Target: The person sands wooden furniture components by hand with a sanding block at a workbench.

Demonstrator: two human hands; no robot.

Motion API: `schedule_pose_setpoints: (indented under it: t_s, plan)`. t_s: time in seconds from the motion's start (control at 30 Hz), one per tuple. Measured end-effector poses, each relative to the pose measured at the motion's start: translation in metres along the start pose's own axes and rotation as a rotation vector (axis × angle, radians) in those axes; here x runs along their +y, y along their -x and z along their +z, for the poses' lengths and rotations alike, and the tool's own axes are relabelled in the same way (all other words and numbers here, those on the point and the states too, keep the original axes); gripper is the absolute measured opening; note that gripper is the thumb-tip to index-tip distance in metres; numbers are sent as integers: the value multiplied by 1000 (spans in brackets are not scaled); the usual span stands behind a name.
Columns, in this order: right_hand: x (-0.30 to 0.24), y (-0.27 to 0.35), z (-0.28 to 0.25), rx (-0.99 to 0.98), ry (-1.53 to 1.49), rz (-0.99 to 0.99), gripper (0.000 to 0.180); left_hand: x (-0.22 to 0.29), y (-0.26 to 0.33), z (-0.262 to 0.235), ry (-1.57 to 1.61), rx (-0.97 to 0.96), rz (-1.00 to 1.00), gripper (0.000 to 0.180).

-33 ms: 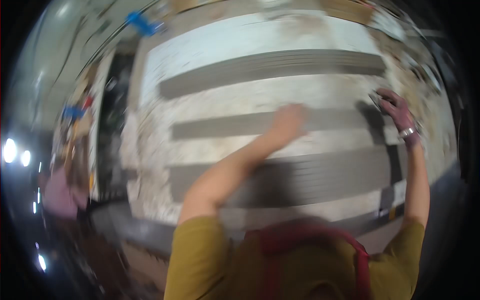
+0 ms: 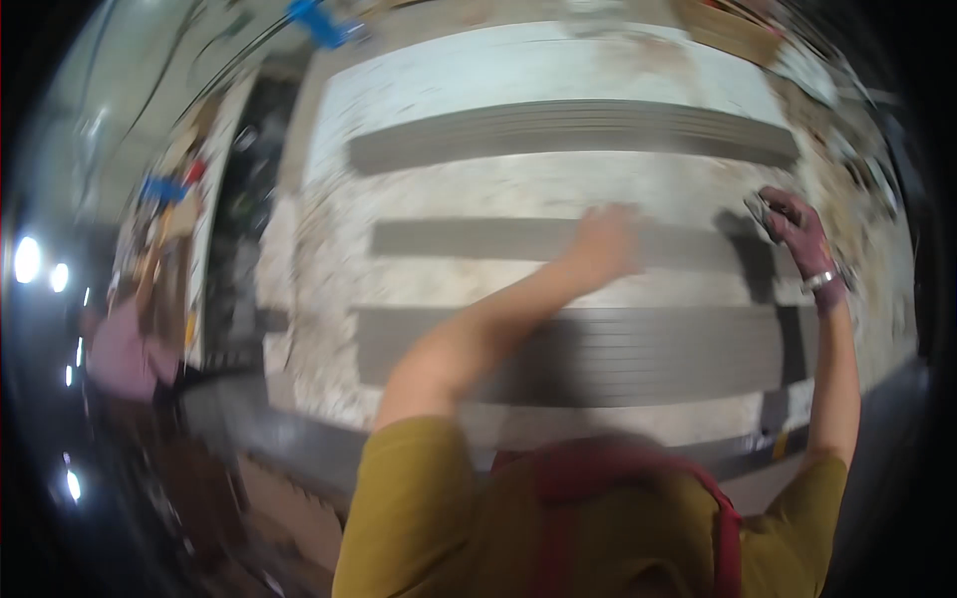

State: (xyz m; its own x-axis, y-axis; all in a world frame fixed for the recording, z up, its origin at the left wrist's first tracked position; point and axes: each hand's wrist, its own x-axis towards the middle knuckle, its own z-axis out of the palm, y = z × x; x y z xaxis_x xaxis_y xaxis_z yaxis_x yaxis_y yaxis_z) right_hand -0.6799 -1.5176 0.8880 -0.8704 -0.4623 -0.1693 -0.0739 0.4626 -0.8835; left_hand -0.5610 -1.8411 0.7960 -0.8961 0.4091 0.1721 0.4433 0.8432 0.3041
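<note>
Over the middle long grey bar (image 2: 449, 239) on the table, my bare left hand (image 2: 610, 242) is smeared by motion; its fingers cannot be made out, nor whether it touches the bar. My right hand (image 2: 796, 239), in a dark reddish-purple glove, is raised near that bar's right end. Its fingers are closed on a small greyish object (image 2: 762, 211), whose kind I cannot make out. A wider set of grey bars (image 2: 648, 359) lies side by side nearer to me, partly behind my left forearm. Farther off lies another group of grey bars (image 2: 588, 125).
The bars lie on a pale, stained table top (image 2: 309, 239). A blue object (image 2: 317, 22) is at the far left, and a cardboard box (image 2: 728, 32) at the far right. A dark trough (image 2: 244, 189) runs along the left. Another person (image 2: 130, 344) is at lower left.
The whole view has shifted, so the table and bars sit farther right. My left hand keeps its place over the middle bar; my right hand is slightly farther left relative to the bars.
</note>
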Motion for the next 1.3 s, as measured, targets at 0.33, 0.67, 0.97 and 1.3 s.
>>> schedule_pose_setpoints:
  t_s: [0.33,0.67,0.97,1.3]
  plan:
    - [-181,-116,338,-387,460,-811,28,-62,79,-35,-111,4,-305,71]
    - [-226,-173,516,-694,853,-758,35,-67,79,-30,462,96,-336,64]
    - [-163,-122,292,-162,508,-684,31,-64,75,-57,-6,-390,-268,65]
    - [-7,29,73,442,-204,-124,37,-37,99,-62,240,10,-226,30]
